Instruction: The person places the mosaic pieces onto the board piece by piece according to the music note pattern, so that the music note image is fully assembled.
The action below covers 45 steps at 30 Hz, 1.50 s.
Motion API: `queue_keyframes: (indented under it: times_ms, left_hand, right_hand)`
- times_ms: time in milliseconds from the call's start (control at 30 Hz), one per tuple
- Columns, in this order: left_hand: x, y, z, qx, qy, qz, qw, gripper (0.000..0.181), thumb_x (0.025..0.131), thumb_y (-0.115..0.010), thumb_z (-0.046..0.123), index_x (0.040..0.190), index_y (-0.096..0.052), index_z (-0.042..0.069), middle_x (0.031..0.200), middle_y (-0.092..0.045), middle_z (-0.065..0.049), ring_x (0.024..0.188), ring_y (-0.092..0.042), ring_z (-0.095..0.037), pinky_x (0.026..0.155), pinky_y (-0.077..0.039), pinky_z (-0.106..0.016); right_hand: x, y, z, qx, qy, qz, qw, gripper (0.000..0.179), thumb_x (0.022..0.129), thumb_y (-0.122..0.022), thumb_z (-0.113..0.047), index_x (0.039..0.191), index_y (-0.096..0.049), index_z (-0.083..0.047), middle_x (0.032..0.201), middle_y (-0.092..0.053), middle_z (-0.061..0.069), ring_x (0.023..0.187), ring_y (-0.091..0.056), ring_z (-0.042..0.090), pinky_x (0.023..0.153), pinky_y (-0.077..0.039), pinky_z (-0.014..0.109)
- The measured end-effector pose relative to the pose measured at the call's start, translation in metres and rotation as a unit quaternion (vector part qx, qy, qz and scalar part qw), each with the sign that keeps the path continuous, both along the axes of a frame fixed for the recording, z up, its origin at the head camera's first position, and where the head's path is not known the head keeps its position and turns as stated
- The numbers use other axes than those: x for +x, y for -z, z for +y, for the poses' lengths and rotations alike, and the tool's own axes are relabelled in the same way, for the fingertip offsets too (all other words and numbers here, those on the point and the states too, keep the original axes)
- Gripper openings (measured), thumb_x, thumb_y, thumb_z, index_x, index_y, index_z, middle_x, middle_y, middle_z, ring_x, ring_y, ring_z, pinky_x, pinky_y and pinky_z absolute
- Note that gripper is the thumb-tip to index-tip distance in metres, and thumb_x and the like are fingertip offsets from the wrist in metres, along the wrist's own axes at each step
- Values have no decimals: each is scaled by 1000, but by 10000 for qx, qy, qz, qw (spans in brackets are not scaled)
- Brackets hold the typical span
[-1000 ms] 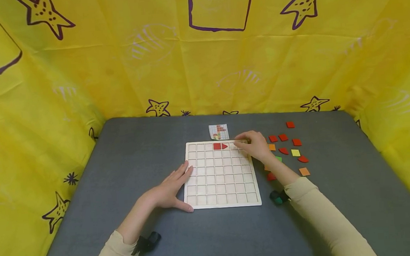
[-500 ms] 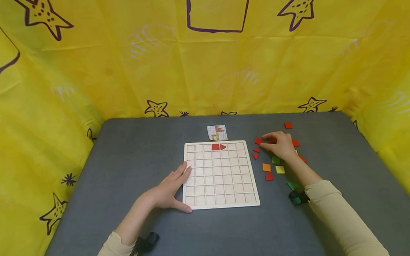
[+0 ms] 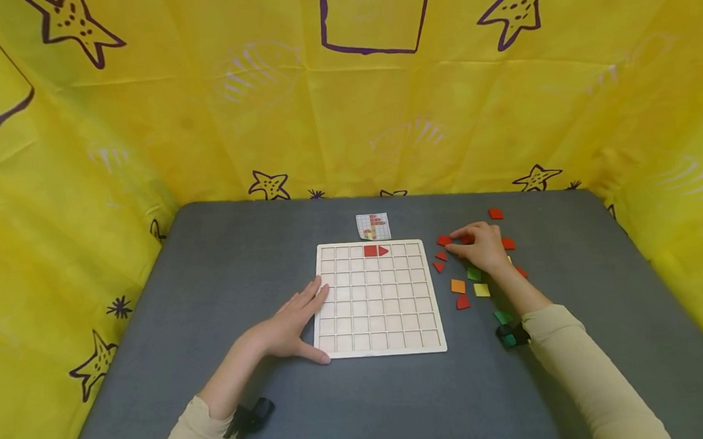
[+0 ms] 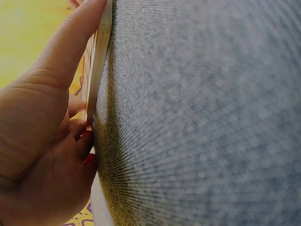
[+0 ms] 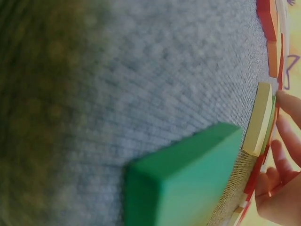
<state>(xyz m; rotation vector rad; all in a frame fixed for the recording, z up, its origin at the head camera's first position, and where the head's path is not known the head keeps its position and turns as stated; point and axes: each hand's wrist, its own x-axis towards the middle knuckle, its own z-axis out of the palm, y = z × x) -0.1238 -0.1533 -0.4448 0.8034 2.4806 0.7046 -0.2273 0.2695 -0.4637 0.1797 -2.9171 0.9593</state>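
Observation:
A pale wooden grid board (image 3: 382, 312) lies on the grey table. In its top row sit a red square tile (image 3: 370, 251) and a red triangle tile (image 3: 383, 250), side by side. My left hand (image 3: 292, 329) rests along the board's left edge with straight fingers, its thumb (image 4: 66, 47) at the near corner. To the right of the board, my right hand (image 3: 480, 246) pinches a red square-looking tile (image 3: 443, 240) with thumb and index finger. Another red tile (image 3: 467, 240) shows partly between the fingers. The right wrist view shows these fingers only at its edge.
A small printed pattern card (image 3: 373, 227) lies behind the board. Loose tiles spread at the right: orange (image 3: 457, 286), yellow (image 3: 482, 290), green (image 3: 474, 274) and several red ones. A green tile (image 5: 197, 179) is close to the right wrist camera. Yellow cloth (image 3: 345, 125) surrounds the table.
My right hand has moved from the board's top right area to the loose tiles on the right, and has held still there for the last half second. The left hand stays put.

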Motion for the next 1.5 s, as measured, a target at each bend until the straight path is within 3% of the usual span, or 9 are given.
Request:
queue_keyframes:
  times_ms: [267, 600, 833, 1133, 1233, 1500]
  left_hand:
    - [0, 0, 0, -23, -16, 1, 10000, 121, 70, -84, 50, 156, -13, 2, 162, -1, -19, 147, -5, -37, 115, -11, -57]
    - [-1, 3, 0, -55, 8, 37, 10000, 121, 70, -84, 52, 156, -13, 3, 162, -1, -18, 147, -5, -37, 115, -11, -56]
    - [-2, 3, 0, -93, 29, 55, 9999, 122, 70, -83, 52, 156, -11, 4, 162, 1, -17, 148, -4, -35, 115, -11, -55]
    - [-2, 4, -2, -91, 30, 69, 9999, 123, 70, -84, 52, 156, -11, 4, 162, 1, -17, 148, -4, -35, 115, -11, -55]
    - [-3, 4, -2, -93, 49, 97, 9999, 123, 70, -83, 53, 156, -11, 4, 162, 1, -16, 148, -4, -36, 116, -11, -54]
    - [-3, 4, -1, -78, 65, 83, 9999, 122, 70, -82, 54, 156, -12, 3, 162, 0, -17, 147, -5, -37, 115, -11, -55]
  right_hand:
    - [1, -2, -7, -169, 80, 80, 9998, 36, 84, -78, -27, 107, -73, 0, 114, -63, 23, 110, -48, 39, 96, -32, 52]
    - [12, -6, -30, -1169, 228, -590, 9911, 43, 82, -79, -38, 112, -72, -9, 128, -57, 15, 117, -50, 33, 97, -41, 50]
    - [19, -8, -51, -1615, 74, -790, 9837, 43, 82, -78, -41, 113, -72, -11, 128, -57, 11, 118, -49, 30, 98, -40, 49]
    - [20, -11, -84, -1702, -180, -862, 9815, 37, 81, -80, -35, 110, -74, -12, 125, -59, 10, 116, -48, 29, 97, -39, 49]
    - [18, -9, -95, -1517, -256, -843, 9845, 34, 80, -81, -37, 106, -76, -15, 121, -61, 7, 115, -46, 27, 95, -39, 48]
    - [14, -4, -118, -1047, -916, -462, 9892, 26, 79, -82, -31, 97, -77, -14, 114, -65, 6, 111, -45, 27, 91, -39, 45]
